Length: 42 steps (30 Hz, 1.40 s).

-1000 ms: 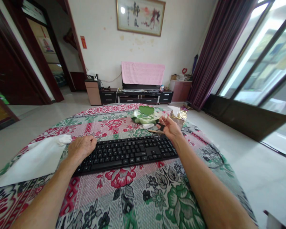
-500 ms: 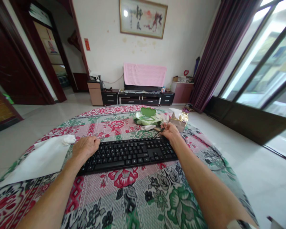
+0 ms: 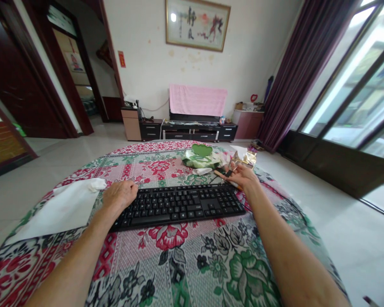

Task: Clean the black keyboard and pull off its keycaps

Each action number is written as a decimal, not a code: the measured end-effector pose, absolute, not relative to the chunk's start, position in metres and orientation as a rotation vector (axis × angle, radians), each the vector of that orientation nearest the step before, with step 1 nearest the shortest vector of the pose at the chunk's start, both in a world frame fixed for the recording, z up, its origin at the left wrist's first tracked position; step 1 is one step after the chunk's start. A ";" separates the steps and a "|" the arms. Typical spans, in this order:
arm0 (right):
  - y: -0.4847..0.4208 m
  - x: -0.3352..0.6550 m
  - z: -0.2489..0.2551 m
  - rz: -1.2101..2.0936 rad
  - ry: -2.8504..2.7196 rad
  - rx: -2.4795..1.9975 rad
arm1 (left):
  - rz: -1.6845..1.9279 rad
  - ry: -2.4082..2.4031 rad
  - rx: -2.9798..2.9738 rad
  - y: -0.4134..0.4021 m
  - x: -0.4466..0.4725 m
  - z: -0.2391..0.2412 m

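Observation:
A black keyboard (image 3: 176,204) lies on the flowered tablecloth in front of me. My left hand (image 3: 120,194) is closed over its upper left corner, the fingertips hidden beneath the fist. Past the keyboard's upper right corner, my right hand (image 3: 243,175) is turned partly palm up, fingers pinched on a small black piece (image 3: 229,173), which looks like part of the keyboard cable. Just under that hand is a thin stick (image 3: 220,174) with a tan end and an orange part; whether the hand touches it I cannot tell.
Behind the keyboard sit a green-and-white wipes pack (image 3: 201,157), a crumpled white tissue (image 3: 202,171) and a gold-coloured wrapper (image 3: 250,159). White cloth (image 3: 60,209) lies at the left. Black cable (image 3: 286,198) loops along the right side of the round table.
My right hand has moved right with the black piece, away from the keyboard's upper edge, uncovering more of the stick. The left hand stays at the keyboard's corner. The view has shifted slightly.

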State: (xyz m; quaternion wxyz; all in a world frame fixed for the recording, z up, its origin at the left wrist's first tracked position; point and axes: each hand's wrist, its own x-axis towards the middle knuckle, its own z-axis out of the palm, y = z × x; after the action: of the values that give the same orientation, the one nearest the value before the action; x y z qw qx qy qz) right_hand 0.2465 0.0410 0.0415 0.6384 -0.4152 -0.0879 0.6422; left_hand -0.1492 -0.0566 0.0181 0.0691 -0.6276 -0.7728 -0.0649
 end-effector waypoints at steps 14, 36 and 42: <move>0.002 0.101 0.041 1.670 -0.529 -0.480 | -1.228 -1.990 -2.701 -0.070 -0.068 0.028; -0.025 0.093 0.019 1.512 -1.605 -0.684 | -1.248 -1.966 -2.775 -0.069 -0.071 0.023; -0.015 0.110 0.029 1.390 -1.658 -0.727 | -1.189 -1.892 -2.602 -0.071 -0.070 0.027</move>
State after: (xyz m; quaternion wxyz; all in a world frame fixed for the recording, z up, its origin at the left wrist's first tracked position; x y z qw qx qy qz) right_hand 0.1102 -0.0147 0.0294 0.4163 -0.2896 -0.6604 0.5537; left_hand -0.0700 -0.0706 0.0270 -0.1437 -0.7508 -0.5458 -0.3430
